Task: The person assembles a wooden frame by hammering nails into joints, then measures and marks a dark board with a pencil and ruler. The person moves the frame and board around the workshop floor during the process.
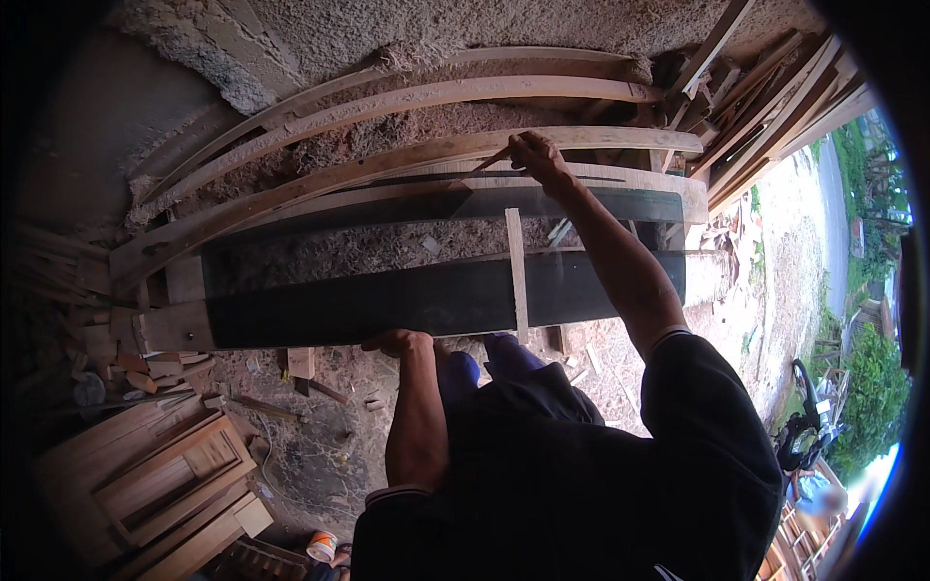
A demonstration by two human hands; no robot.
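Head view: a wooden workbench (172, 327) with dark top boards (358, 302) stretches below and between a person's two hands, a long timber beam (417, 156) passing behind the right hand (536, 158). One pale wooden slat (516, 276) crosses the near board, right of the left hand (399, 341), which rests at the bench's near edge, its grip impossible to tell. Over the far side, the right hand pinches a slim brown stick (492, 159).

Rough wall (465, 24), littered floor (334, 465), greenery (862, 387) (in daylight)
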